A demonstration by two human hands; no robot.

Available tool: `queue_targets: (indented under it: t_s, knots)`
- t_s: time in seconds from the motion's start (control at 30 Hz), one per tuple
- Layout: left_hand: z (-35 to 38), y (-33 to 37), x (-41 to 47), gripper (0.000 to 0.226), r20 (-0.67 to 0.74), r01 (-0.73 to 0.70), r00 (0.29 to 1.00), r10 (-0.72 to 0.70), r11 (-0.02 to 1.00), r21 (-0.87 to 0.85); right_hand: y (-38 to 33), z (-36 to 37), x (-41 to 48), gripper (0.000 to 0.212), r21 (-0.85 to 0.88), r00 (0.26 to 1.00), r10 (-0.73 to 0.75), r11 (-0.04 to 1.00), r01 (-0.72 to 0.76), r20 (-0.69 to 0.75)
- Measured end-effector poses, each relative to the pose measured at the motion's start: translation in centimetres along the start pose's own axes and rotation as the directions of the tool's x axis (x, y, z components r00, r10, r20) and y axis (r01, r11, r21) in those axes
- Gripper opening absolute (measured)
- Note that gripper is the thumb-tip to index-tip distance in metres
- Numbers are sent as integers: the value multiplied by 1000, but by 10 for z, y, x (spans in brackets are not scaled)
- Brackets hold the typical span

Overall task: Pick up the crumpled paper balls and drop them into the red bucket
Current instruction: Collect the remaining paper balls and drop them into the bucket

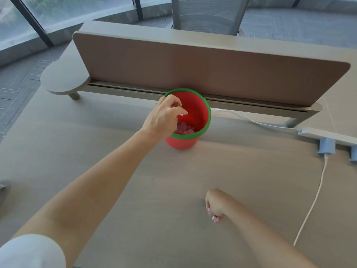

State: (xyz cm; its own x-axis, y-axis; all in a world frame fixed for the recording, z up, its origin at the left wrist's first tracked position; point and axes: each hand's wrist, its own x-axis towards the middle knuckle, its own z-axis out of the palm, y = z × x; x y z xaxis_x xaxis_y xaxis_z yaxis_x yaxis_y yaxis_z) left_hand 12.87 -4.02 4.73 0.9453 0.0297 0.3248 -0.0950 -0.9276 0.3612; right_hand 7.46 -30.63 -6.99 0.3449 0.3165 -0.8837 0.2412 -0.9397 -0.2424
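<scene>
While the desk (193, 180) fills most of my view, its near half lies bare, wide open room from 7 o'clock round to 4 o'clock. The brown divider panel (193, 74) walls off the far edge from 10 to 2 o'clock; a mesh chair (208, 14) shows behind it, cut off at the top. At 9 o'clock a small rounded shelf (63, 82) juts past the panel's end.

The red bucket (201, 111), green-rimmed, stands upright at 12 o'clock just in front of the panel's base rail. I see crumpled paper balls (186, 129) in its bottom, tinted red and hard to count; the left wrist hides part of them.

A power strip (326, 135) sits at 3 o'clock, cropped by the frame, with a white cable (313, 202) trailing toward 5 o'clock.

My left hand (164, 117) hovers over the bucket's left rim, fingers curled downward over the opening; a white speck shows at the fingertips, but I cannot tell whether it is gripped. My right hand (217, 205) rests at 5 o'clock on the desk, loosely clenched, contents unseen. A white sleeve (29, 252) is cropped at 7 o'clock.
</scene>
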Motion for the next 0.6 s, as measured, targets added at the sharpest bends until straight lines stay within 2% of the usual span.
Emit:
queue_targets:
  t_s: [0.07, 0.2, 0.3, 0.4, 0.5, 0.53, 0.6]
  knots:
    - [-3, 3, -1, 24, -15, 25, 1000, -25, 1000, -20, -3, -10, -4, 19, 89, 999, -32, 996, 29, 29]
    - [-7, 6, -5, 22, -51, 76, 996, -79, 995, -63, -8, -45, -18, 9, 266, 978, -146, 947, 181, -148]
    - [-9, 2, -11, 18, -26, 89, 996, -90, 994, -62, -22, -80, -40, 4, 388, 936, -257, 859, 335, -239]
    - [-9, 0, -18, 17, -20, 112, 993, -114, 991, -67, -46, -113, -65, 4, 499, 846, -303, 700, 510, -439]
    - [-10, -4, -25, 16, -11, 143, 990, -144, 988, -66, -74, -141, -79, 4, 487, 705, -271, 561, 669, -655]
    - [-10, -4, -28, 16, -2, 152, 988, -152, 986, -65, -82, -149, -80, 4, 464, 664, -248, 548, 696, -705]
    - [-11, -6, -31, 15, 11, 163, 987, -163, 985, -64, -95, -161, -75, 5, 399, 611, -217, 587, 705, -761]
